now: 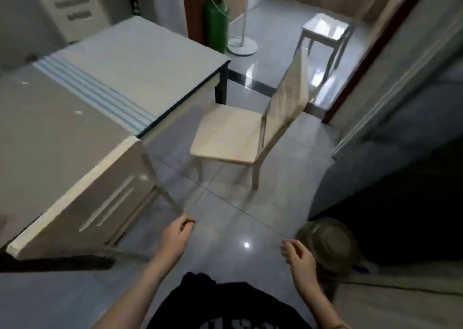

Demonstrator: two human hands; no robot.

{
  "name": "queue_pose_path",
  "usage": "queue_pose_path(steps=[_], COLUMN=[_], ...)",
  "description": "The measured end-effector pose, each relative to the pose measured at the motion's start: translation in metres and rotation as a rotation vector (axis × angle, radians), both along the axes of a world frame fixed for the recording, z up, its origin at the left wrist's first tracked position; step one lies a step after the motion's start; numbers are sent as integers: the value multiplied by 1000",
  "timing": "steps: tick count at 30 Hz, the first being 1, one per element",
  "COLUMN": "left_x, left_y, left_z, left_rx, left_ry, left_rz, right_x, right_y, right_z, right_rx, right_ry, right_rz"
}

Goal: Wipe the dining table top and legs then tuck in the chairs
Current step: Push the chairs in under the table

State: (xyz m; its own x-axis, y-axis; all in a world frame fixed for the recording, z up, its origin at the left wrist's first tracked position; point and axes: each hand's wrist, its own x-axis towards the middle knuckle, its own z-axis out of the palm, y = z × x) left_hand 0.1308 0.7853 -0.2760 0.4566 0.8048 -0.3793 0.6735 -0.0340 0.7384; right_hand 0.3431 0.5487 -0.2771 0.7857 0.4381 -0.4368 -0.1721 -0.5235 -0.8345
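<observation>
Wooden chair (225, 138) stands pulled out beside the table (140, 53), not yet tucked, likely for leg access. Idle left hand (179, 236) and right hand (298, 254) hang loosely curled, holding nothing.

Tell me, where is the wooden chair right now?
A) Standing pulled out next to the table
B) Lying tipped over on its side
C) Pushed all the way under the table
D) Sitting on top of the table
A: the wooden chair stands upright on its legs beside the table, and its whole seat shows, with none of it under the table top.
</observation>
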Motion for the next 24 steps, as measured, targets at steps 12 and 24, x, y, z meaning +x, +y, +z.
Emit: queue_pose_path(steps=[12,24], left_x=[48,172], left_y=[-32,79], left_z=[-28,-53], left_rx=[-286,-319], left_ry=[62,130], left_rz=[94,68], right_x=[62,223], right_y=[-61,46], right_z=[-31,-32], right_rx=[-30,-100], right_ry=[155,53], right_rz=[-197,-159])
